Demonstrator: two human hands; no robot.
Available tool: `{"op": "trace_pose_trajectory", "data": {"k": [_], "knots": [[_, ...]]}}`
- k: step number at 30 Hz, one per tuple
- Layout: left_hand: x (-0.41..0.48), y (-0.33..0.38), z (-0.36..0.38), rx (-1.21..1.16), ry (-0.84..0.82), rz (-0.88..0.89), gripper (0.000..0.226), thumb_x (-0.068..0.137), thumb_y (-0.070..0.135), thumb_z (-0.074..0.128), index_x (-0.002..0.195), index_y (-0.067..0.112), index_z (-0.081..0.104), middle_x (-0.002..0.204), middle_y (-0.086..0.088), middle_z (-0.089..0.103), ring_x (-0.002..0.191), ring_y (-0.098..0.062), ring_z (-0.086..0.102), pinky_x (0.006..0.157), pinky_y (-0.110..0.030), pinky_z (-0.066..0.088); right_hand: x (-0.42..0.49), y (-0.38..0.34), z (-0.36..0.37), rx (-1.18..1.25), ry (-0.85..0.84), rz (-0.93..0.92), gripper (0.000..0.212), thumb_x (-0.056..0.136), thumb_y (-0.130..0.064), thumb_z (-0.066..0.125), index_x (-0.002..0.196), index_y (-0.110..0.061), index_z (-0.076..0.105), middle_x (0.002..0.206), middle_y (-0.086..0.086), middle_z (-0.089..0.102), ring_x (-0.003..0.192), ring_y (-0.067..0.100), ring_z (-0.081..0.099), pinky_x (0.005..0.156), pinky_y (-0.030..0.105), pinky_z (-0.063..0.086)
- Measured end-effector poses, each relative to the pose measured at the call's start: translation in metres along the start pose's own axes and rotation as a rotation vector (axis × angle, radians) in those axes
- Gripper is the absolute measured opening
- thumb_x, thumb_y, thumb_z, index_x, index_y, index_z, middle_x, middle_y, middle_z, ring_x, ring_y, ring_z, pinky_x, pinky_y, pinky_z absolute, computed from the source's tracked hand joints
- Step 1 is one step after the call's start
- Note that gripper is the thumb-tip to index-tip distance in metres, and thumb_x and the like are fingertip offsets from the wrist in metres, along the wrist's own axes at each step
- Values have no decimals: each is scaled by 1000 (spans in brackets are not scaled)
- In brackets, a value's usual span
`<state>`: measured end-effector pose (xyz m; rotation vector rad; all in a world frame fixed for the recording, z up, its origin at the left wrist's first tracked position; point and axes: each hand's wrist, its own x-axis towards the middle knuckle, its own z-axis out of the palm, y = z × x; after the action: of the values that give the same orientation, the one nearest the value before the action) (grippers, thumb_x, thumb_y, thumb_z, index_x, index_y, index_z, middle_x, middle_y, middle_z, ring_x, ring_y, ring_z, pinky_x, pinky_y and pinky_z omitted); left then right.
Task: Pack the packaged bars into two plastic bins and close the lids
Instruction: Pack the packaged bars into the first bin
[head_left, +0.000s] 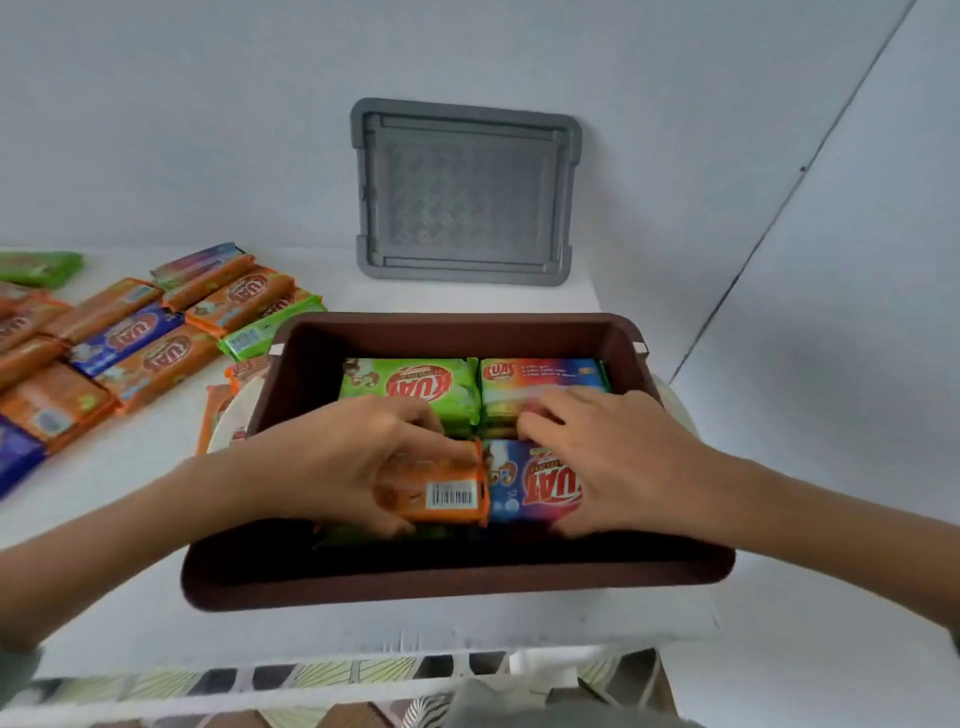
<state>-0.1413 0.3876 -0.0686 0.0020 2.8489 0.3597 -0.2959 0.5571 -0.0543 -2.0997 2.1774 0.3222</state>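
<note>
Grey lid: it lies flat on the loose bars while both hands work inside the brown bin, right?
No. The head view shows the grey lid propped against the wall behind the brown bin; left hand, holding an orange bar, and right hand do work inside it.
</note>
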Motion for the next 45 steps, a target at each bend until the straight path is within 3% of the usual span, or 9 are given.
{"op": "trace_pose_trajectory", "data": {"k": [3, 8, 13, 17, 19, 34, 39, 43, 45], "knots": [[10, 7, 15, 220, -98, -55, 74, 81, 47, 62, 143, 45, 21, 137, 9, 35, 120, -8, 42, 96, -21, 40, 8, -7, 13, -79, -33, 16, 68, 80, -49, 61, 134, -21, 30, 137, 3, 38, 122, 21, 42, 89, 31, 44], [13, 15, 23, 403, -130, -50, 73, 87, 42, 57, 146, 29, 16, 138, -4, 34, 122, -23, 43, 92, -38, 47, 16, -11, 20, -186, -99, -17, 69, 87, -42, 57, 140, -14, 22, 135, 11, 39, 117, 26, 46, 85, 35, 45], [6, 11, 28, 556, -8, 58, 79, 40, 53, 84, 108, 18, 65, 102, -4, 62, 87, -20, 61, 50, -28, 55, 19, -11, 23, -221, -119, -81, 72, 85, -49, 57, 138, -11, 26, 132, 10, 38, 115, 26, 44, 79, 34, 44], [14, 11, 34, 481, -69, -15, 74, 81, 42, 64, 141, 19, 27, 133, -5, 37, 116, -22, 43, 85, -34, 49, 23, -13, 27, -244, -165, -164, 66, 89, -37, 56, 140, -8, 26, 136, 9, 36, 119, 25, 42, 82, 35, 45], [15, 11, 35, 423, -68, -41, 73, 86, 40, 60, 143, 21, 19, 137, -3, 30, 120, -22, 37, 90, -35, 46, 25, -14, 28, -238, -171, -163, 63, 90, -32, 56, 140, -8, 27, 136, 10, 35, 120, 25, 42, 84, 36, 45], [14, 11, 29, 343, -49, -56, 68, 85, 49, 57, 142, 22, 30, 134, -1, 35, 120, -18, 39, 90, -34, 44, 24, -13, 28, -164, -127, -124, 58, 90, -37, 53, 140, -16, 32, 138, 5, 36, 124, 23, 42, 89, 37, 45], [2, 7, 11, 72, 133, -76, 49, 85, 47, 57, 129, 24, 50, 123, 5, 52, 109, -10, 51, 89, -29, 47, 21, -11, -2, 37, 17, -104, 51, 91, -48, 46, 138, -32, 36, 136, -11, 45, 124, 9, 43, 96, 25, 41], [-21, -6, -20, -108, 405, -129, 28, 86, 33, 62, 111, 22, 65, 100, 8, 64, 85, -6, 62, 74, -20, 52, 37, -10, -39, 126, 222, -84, 43, 88, -50, 49, 131, -40, 46, 115, -19, 55, 97, -1, 52, 69, 15, 40], [-34, -18, -37, -162, 523, -173, 23, 85, 27, 65, 106, 19, 68, 91, 9, 64, 78, -5, 64, 69, -15, 52, 53, -10, -53, 170, 313, -90, 42, 87, -47, 53, 128, -40, 49, 109, -18, 58, 91, 0, 52, 67, 15, 39]]}}
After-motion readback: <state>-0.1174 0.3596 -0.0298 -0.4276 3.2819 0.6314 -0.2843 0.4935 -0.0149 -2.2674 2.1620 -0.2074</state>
